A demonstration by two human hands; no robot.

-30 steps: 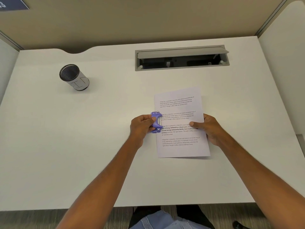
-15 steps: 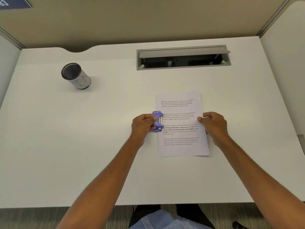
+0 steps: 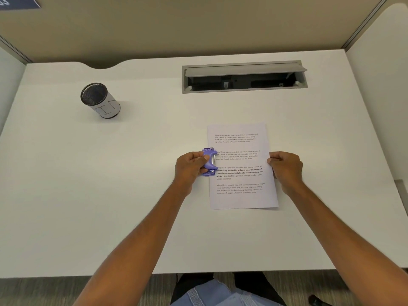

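Gripping the purple hole punch (image 3: 209,161) with curled fingers and thumb, the left hand (image 3: 191,167) holds it against the left edge of the sheet of paper (image 3: 242,202), about halfway along that edge. The edge seems to sit inside the slot of the punch, though how deep it goes cannot be seen. On the other side, the right hand (image 3: 286,167) has its fingers curled and pinches the right edge of the sheet. The sheet lies flat on the white worktop (image 3: 110,195), close in front of the person.

Some things can go wrong from here. If the right hand pulls or loosens while the left hand squeezes, the sheet may slide out of the slot or turn a little, and the holes would come out crooked or too near the edge. If both hands push toward each other, the thin paper may buckle. A squeeze on only one end of the punch could tip it.

Counted, there are two hands, one punch and one sheet, as far as can be seen. Farther away there is one mesh cup (image 3: 100,100) at the left and one open cable hatch (image 3: 244,77) at the back of the worktop.
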